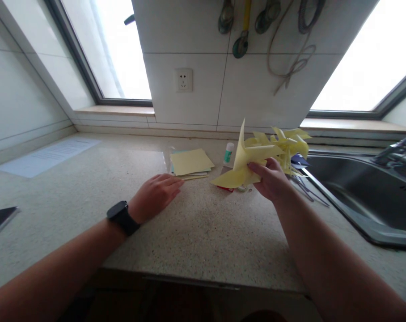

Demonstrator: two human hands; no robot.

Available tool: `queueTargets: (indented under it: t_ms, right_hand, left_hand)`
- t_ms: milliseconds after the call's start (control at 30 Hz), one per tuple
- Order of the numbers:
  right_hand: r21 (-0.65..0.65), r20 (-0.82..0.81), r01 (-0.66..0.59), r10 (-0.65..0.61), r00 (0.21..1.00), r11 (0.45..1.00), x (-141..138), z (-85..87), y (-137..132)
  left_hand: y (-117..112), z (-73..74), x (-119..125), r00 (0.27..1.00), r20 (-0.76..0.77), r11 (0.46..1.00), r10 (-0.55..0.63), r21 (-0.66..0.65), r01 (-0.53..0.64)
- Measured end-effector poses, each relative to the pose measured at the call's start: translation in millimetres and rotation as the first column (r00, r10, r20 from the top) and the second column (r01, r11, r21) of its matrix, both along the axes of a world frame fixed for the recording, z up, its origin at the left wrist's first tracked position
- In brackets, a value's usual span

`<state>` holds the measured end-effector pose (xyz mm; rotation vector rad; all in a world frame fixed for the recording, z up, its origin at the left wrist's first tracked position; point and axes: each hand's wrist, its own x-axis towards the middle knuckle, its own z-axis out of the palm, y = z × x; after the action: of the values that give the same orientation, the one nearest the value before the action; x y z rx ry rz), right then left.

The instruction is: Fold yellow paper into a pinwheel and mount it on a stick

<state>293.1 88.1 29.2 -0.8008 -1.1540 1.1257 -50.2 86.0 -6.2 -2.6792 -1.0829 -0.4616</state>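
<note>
The right hand (272,181) gripped a part-folded sheet (243,163) above the counter (203,232), right of centre; the left hand (154,194) lay flat, fingers open, beside the stack (191,162); folded pinwheels (290,145) were piled far right, the stack unfolded.

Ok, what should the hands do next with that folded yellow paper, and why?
Probably lay the folded yellow paper on the heap of folded yellow papers beside the sink: the right hand holds it up right next to that heap, while the left hand rests flat by the paper stack.
</note>
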Motion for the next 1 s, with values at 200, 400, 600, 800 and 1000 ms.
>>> queueTargets:
  t_ms: [200,400,600,800,1000]
  right_hand:
    - [0.014,-0.002,-0.055,0.055,0.998,0.998,-3.8,-1.5,0.8]
    - [0.035,0.018,-0.113,0.112,0.994,0.993,-6.4,-4.9,1.5]
    - [0.055,0.022,-0.123,0.122,0.992,0.991,-5.9,-4.7,0.7]
    - [0.098,0.080,-0.147,0.139,0.987,0.984,-7.9,-3.8,0.2]
    - [0.184,0.235,-0.196,0.150,0.960,0.963,-9.2,-2.3,-4.2]
  left_hand:
    - [-2.3,-7.0,15.1,0.999,0.033,0.999,0.027,-0.028,-0.026]
    - [-0.6,-3.4,13.8,0.996,0.034,0.996,0.083,-0.014,-0.083]
    - [-5.4,-0.9,16.0,1.000,0.003,1.000,0.024,-0.013,-0.024]
    - [-13.8,2.5,20.7,0.999,0.012,0.999,-0.030,-0.030,0.030]
    - [-19.0,5.5,23.9,0.992,0.122,0.998,-0.043,-0.043,0.048]
